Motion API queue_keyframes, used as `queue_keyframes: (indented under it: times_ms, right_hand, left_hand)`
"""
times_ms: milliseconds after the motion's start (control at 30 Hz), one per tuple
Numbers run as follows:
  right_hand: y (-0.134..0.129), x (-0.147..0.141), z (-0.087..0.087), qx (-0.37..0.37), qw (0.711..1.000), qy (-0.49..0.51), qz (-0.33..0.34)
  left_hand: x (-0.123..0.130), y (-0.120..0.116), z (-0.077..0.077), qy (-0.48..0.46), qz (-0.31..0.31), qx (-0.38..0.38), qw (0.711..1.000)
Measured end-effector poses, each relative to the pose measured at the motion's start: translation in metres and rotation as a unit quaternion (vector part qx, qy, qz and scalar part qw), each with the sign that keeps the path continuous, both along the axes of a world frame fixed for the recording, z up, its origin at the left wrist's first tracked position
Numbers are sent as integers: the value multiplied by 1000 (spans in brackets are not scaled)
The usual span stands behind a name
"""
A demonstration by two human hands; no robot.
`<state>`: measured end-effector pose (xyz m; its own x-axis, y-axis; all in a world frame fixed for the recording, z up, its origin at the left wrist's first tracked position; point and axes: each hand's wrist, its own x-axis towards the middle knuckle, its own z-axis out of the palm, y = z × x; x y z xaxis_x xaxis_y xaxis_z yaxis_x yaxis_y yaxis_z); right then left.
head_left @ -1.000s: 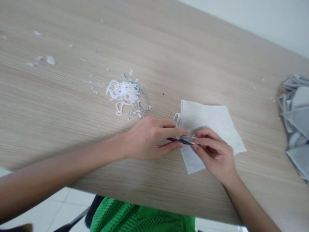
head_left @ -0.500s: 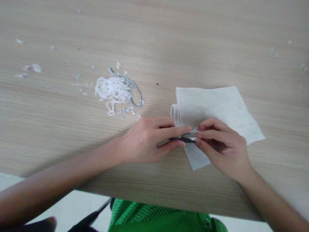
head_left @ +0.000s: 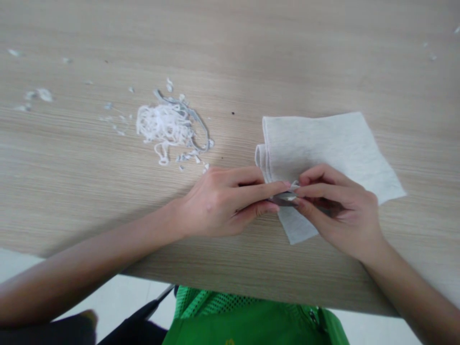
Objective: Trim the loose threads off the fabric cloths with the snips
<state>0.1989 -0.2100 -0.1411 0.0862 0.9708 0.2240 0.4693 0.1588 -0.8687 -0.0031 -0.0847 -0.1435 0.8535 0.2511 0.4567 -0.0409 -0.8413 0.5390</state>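
My left hand [head_left: 230,201] is closed round small thread snips [head_left: 282,200], its fingers along them and its thumb below. Their metal blades point right, towards my right hand [head_left: 341,211]. Thumb and fingertips of my right hand are pinched together on a small whitish loop of fabric or thread [head_left: 294,185] at the blade tips. Whether the blades touch it I cannot tell. Beneath both hands lies a folded pale grey cloth [head_left: 323,141] with a stitched left edge, partly covered by my fingers.
Left of the cloth is a heap of white thread [head_left: 163,125] with a grey fabric strip [head_left: 201,127] curled beside it. Lint scraps [head_left: 45,95] are scattered across the wooden table [head_left: 230,57]. Green mesh clothing [head_left: 258,321] shows below the table's front edge.
The snips' blades, spread apart before, look closer together now. Both hands keep their hold near the cloth. The whole view has shifted slightly, with the table's things higher in it.
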Motion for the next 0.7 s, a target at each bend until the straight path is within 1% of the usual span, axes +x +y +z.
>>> queue_keyframes:
  times_ms: [167, 267, 433, 700]
  right_hand:
    - [0, 0, 2, 2, 1000, -12, -2]
    - [0, 0, 3, -2, 1000, -13, -4]
    - [0, 0, 2, -12, 1000, -4, -5]
    - [0, 1, 2, -18, 1000, -1, -8]
  left_hand:
    - [1, -1, -1, -14, -9, -18, 1000]
    - [2, -2, -1, -17, -4, -17, 1000]
    - [2, -2, -1, -4, 5, -1, 1000]
    - [1, 0, -4, -15, 3, 28, 1000]
